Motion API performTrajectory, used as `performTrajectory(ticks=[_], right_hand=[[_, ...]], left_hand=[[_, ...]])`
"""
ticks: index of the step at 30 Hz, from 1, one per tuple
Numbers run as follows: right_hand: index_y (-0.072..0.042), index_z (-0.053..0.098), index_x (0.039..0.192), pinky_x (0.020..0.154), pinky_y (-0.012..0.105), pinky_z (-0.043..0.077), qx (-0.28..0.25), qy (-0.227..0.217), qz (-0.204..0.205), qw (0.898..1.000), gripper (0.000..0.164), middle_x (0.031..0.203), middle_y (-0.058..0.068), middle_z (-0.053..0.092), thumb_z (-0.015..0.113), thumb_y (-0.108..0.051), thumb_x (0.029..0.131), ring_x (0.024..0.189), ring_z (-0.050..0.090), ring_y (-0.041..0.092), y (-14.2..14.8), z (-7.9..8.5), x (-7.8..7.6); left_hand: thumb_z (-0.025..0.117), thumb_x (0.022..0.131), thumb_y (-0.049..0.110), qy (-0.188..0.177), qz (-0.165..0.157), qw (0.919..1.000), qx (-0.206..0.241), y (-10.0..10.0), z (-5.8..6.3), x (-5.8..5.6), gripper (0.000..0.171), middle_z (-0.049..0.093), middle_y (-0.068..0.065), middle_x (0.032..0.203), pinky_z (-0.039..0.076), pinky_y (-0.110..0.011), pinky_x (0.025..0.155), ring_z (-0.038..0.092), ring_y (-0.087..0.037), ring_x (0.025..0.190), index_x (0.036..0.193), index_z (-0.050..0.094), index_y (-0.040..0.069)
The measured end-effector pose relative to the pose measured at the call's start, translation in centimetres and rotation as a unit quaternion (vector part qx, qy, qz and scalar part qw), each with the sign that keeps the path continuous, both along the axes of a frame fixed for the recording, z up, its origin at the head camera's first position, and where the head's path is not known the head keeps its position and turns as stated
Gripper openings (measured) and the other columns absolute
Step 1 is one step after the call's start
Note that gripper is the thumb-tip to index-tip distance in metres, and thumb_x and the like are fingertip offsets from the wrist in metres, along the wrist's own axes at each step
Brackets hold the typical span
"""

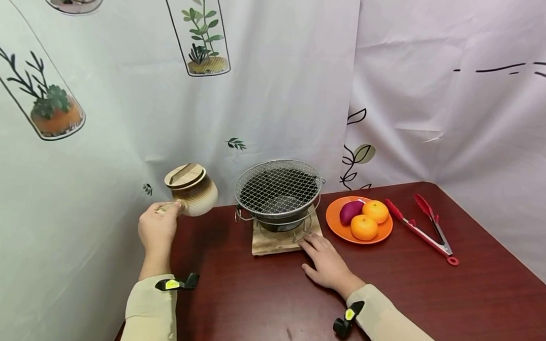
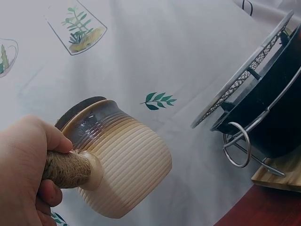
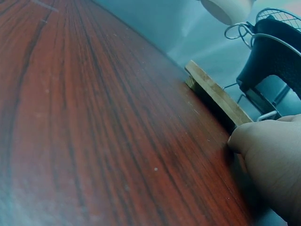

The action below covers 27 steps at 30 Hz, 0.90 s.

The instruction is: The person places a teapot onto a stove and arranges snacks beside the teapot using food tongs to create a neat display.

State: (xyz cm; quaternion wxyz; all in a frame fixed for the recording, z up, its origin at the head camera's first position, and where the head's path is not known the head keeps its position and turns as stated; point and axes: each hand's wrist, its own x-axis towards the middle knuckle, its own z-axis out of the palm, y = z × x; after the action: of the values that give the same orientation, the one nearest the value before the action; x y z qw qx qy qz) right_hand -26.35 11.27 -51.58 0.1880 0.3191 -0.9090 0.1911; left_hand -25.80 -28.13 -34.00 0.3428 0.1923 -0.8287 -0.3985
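In the head view, the left hand grips the small ridged pot, which is held up off the table, to the left of the grill, with its round wooden lid on. The right hand lies with relaxed, outstretched fingers at the front of the wooden board under the grill, near a bent wire of the stand. To the right, an orange plate bears two oranges and a purple item; red-tipped tongs lie beside it, their arms spread. Behind everything hangs a pale cloth printed with plants. In the left wrist view, thumb and fingers close round the pot's cord-wrapped handle; the pot tilts in this view, brown near the rim and cream below, well apart from the grill and its wire ring. In the right wrist view, the right hand fills the lower right corner beside the board's edge, the pot's pale underside showing at the top; the fingertips are mostly hidden, so whether they press the board is hard to tell.
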Motion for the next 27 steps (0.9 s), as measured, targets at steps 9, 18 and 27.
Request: performTrajectory(ticks=[9,18,27], right_hand=[[-0.007,0.058,0.139,0.116,0.055,0.03,0.004,0.005,-0.001,1.0,0.058,0.142,0.016,0.054,0.072,-0.029,0.088,0.137,0.044,0.039,0.0,-0.1,0.0],[-0.007,0.058,0.14,0.117,0.054,0.03,0.001,0.005,0.0,1.0,0.058,0.144,0.017,0.053,0.072,-0.029,0.088,0.138,0.044,0.04,0.0,0.0,0.0],[-0.007,0.058,0.14,0.117,0.054,0.03,0.0,0.006,0.002,1.0,0.059,0.144,0.017,0.053,0.072,-0.029,0.088,0.137,0.044,0.04,0.0,0.1,0.1]], left_hand=[[0.07,0.086,0.04,0.002,-0.005,1.0,0.002,0.2,0.3,-0.2,0.038,0.074,-0.015,0.107,0.047,-0.045,0.085,0.065,-0.034,0.101,0.107,0.077,0.009],[0.071,0.086,0.04,0.009,-0.005,0.9999,-0.002,0.1,0.8,-0.3,0.037,0.074,-0.016,0.106,0.047,-0.048,0.086,0.065,-0.034,0.1,0.104,0.077,0.008],[0.072,0.086,0.04,0.009,-0.011,0.9999,0.001,0.3,1.5,-0.2,0.038,0.073,-0.016,0.109,0.048,-0.05,0.09,0.065,-0.035,0.104,0.106,0.077,0.007]])
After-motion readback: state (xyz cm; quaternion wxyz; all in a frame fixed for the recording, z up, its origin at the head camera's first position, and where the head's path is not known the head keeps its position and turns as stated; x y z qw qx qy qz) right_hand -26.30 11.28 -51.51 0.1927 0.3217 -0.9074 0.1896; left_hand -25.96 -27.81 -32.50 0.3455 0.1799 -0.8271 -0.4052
